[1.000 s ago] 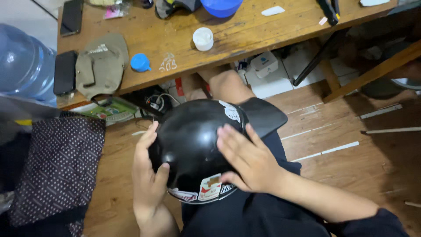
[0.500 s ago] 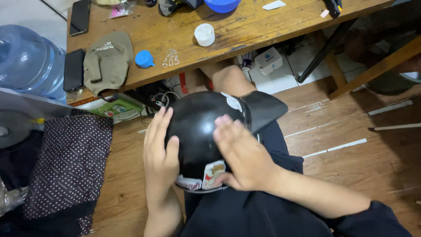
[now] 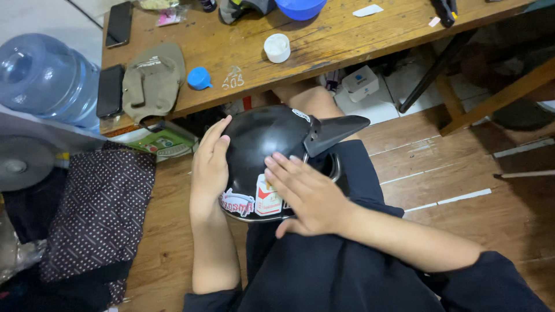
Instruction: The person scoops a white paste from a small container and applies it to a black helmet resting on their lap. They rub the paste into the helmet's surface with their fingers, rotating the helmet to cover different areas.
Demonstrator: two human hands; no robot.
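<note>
Both hands (image 3: 260, 179) lower on helmet (image 3: 260, 138)

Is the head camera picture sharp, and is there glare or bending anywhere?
Head view: the helmet and both hands, left hand and right hand, look sharp; soft light gives a dull sheen on the helmet's shell, no hard glare; the table edge runs tilted, and the water bottle at the frame edge looks stretched.

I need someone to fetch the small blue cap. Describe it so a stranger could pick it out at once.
Start at the wooden table above the person's knees. Near its front edge, left of the white scribble, lies the small blue cap, right beside an olive cloth cap. It is the only bright blue piece there; the white lid sits farther right.
</note>
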